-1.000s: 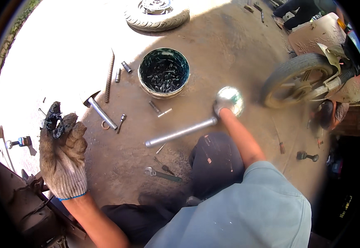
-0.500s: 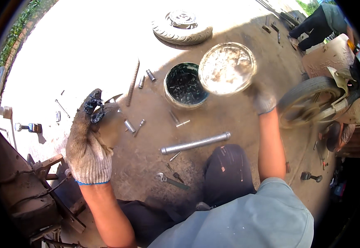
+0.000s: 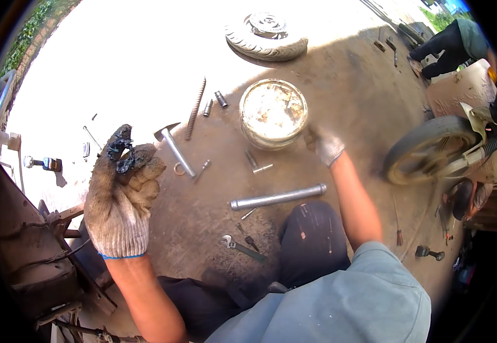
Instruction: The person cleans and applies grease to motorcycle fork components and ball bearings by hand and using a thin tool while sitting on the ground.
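Observation:
My left hand (image 3: pixel 124 200), in a dirty knitted glove with a blue cuff edge, is raised on the left. Its fingers are bent around a glossy clump of black grease (image 3: pixel 124 157). Over the mouth of the bucket (image 3: pixel 271 143) rests a round, pale, stained lid (image 3: pixel 273 108), hiding what is inside. My right hand (image 3: pixel 324 144), also gloved, is beside the lower right of the bucket; motion smears its fingers, so their hold is unclear.
Around the bucket lie a hammer (image 3: pixel 177 151), a ribbed rod (image 3: pixel 196 108), sockets (image 3: pixel 220 99), a metal tube (image 3: pixel 278 196) and an adjustable wrench (image 3: pixel 243 248). A tyred wheel (image 3: pixel 267 43) lies beyond. A motorcycle wheel (image 3: pixel 431 150) and another person's dark trouser leg (image 3: pixel 445 51) are at right.
The lid has gone from my right hand, tilted beside the opening, down onto the bucket, covering its dark contents. My right hand has moved left and lower. The left still carries the grease.

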`<state>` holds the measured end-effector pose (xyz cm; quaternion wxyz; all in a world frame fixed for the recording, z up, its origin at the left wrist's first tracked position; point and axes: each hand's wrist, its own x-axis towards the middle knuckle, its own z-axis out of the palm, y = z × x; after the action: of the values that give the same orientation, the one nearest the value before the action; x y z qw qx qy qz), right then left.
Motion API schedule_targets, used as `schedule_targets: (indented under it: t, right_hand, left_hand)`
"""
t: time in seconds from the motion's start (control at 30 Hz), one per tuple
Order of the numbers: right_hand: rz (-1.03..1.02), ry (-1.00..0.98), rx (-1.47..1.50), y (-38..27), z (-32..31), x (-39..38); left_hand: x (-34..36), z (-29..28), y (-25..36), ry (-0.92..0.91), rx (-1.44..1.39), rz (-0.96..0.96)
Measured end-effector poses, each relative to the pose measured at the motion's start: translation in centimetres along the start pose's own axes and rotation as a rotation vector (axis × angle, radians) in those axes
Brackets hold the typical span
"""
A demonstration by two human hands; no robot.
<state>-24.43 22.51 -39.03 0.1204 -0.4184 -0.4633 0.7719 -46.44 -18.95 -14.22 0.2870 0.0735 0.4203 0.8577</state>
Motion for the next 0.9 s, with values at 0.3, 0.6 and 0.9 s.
schedule_targets:
  t: [0.3, 0.6, 0.9]
  right_hand:
    - [-0.779, 0.295, -1.64, -8.9, 12.7, -0.8]
    - [-0.421, 0.14, -1.787, -6.7, 15.7, 2.6]
    - [-0.134, -0.068, -1.438, -9.3, 5.3, 4.9]
  left_hand:
    - [0.7, 0.3, -1.0, -0.033, 0.013, -0.04]
    - [0.6, -1.0, 0.0, -0.008, 0.062, 0.018]
    - [1.9, -2.7, -1.4, -0.107, 0.101, -0.033]
